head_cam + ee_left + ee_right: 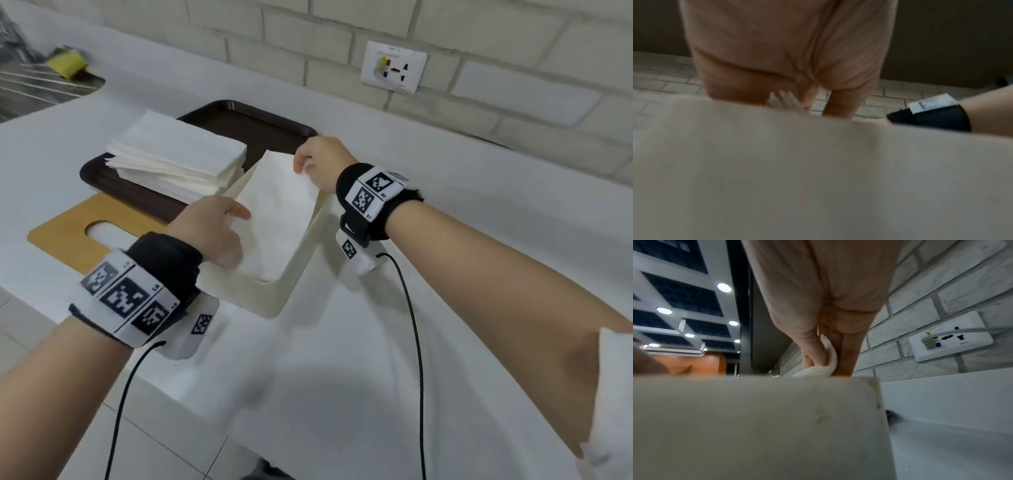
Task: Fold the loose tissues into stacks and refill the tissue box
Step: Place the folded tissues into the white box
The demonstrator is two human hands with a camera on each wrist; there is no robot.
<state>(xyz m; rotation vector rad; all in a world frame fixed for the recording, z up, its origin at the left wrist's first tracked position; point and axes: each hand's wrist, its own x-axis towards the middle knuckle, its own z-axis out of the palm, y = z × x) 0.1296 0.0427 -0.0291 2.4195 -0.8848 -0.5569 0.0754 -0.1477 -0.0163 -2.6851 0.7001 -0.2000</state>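
A cream open-topped tissue box [263, 301] stands on the white counter. A folded white tissue stack [279, 219] lies tilted in its opening, the far end raised above the rim. My left hand [236, 222] holds the stack's near left edge; in the left wrist view the tissue [785, 101] shows between thumb and fingers above the box wall [818, 178]. My right hand [303, 164] pinches the far corner; in the right wrist view the tissue [828, 363] sits between thumb and fingers over the box [756, 426].
A tall pile of loose tissues [178, 154] sits on a dark brown tray [263, 126] behind the box. The wooden slotted lid [65, 236] lies flat at the left. A wall socket [394, 66] is on the brick wall. A yellow sponge [65, 61] lies by the sink drainer, far left.
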